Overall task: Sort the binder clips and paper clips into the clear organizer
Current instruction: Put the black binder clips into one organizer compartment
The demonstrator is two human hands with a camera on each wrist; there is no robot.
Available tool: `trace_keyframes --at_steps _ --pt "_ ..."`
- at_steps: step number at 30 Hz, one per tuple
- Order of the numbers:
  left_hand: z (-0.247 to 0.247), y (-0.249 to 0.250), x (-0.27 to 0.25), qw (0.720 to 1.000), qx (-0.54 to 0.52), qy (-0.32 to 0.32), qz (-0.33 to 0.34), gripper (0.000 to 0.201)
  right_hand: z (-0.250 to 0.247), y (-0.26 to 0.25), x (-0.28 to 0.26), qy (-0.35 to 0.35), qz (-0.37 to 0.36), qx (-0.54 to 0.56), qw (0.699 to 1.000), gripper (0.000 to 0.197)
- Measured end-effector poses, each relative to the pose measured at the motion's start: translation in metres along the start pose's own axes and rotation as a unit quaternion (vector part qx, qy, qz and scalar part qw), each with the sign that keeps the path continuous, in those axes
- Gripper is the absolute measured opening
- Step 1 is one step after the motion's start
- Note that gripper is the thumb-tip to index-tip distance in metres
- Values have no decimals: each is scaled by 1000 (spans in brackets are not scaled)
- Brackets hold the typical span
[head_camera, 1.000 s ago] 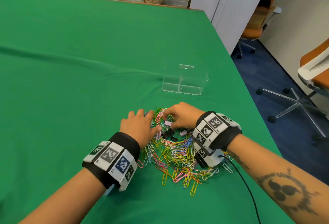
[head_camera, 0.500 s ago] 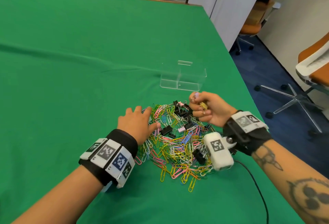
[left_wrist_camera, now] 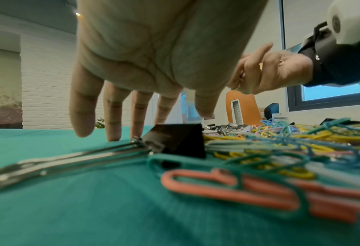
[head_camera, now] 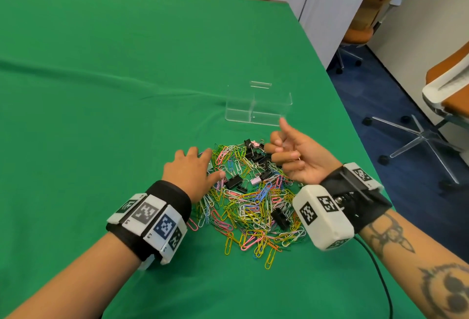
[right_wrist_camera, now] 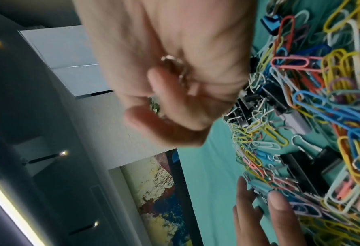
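Note:
A heap of coloured paper clips [head_camera: 253, 204] mixed with black and pink binder clips [head_camera: 234, 181] lies on the green cloth. The clear organizer [head_camera: 253, 118] stands just beyond it, with two compartments and nothing visible inside. My left hand [head_camera: 200, 164] rests flat on the heap's left edge, fingers spread and straight [left_wrist_camera: 113, 116], beside a black binder clip [left_wrist_camera: 176, 139]. My right hand [head_camera: 286, 151] hovers palm up over the heap's far right. Its fingers curl round a small binder clip whose silver wire handle [right_wrist_camera: 174, 68] shows in the palm, and the index finger points up.
The table's right edge [head_camera: 355, 141] runs close to my right arm, with orange office chairs [head_camera: 355, 34] on the floor beyond. A black cable [head_camera: 378, 268] trails from my right wrist. Bare green cloth [head_camera: 101, 90] stretches left of and behind the heap.
My right hand rose out of the heap with a small clip and turned palm up, drifting toward the organizer. My left hand stayed at the heap's left edge.

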State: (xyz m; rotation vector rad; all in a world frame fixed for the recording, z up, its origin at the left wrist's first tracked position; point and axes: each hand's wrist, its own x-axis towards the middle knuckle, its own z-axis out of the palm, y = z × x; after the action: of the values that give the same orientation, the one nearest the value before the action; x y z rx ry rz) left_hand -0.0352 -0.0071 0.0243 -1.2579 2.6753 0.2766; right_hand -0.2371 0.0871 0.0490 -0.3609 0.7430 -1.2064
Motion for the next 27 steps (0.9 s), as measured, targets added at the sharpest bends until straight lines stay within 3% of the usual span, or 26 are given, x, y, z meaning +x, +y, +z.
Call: trace_keyframes --at_steps 2,4,5,7,8,9,10,11,15,17,19,23,24,27 --pt "0 0 0 1000 -2 0 -1 66 5 0 -3 97 7 -75 992 24" --pt "-1 1 0 1000 -2 0 0 66 6 3 -3 164 4 -270 949 18" --pt "-1 1 0 1000 -1 0 0 66 9 5 -2 181 -1 -409 895 17" --pt "-1 1 -1 1000 0 -1 -1 66 11 13 3 177 -7 -668 722 13" --pt "-1 1 0 1000 1 -1 -2 66 13 18 6 165 3 -754 635 17" --pt "-1 1 -1 1000 1 0 -3 66 15 23 9 161 16 -807 568 24" --pt "-1 1 0 1000 1 0 -3 65 17 27 13 165 23 -833 527 29" --pt "0 1 0 1000 1 -1 -4 65 19 29 16 173 27 -843 508 33" --pt "-1 1 0 1000 2 -3 -3 64 18 30 24 179 81 -844 499 31" --pt "0 1 0 1000 2 -3 -3 64 17 29 25 160 95 -840 509 28" --pt "0 1 0 1000 2 -2 -4 64 16 26 22 161 78 -818 547 25" --pt "0 2 0 1000 4 -5 -1 64 12 12 12 219 -2 -712 668 27" --pt "0 2 0 1000 5 -6 0 64 12 11 10 221 -1 -705 674 27" --pt "0 1 0 1000 10 -5 -2 65 9 14 13 213 8 -767 606 11"
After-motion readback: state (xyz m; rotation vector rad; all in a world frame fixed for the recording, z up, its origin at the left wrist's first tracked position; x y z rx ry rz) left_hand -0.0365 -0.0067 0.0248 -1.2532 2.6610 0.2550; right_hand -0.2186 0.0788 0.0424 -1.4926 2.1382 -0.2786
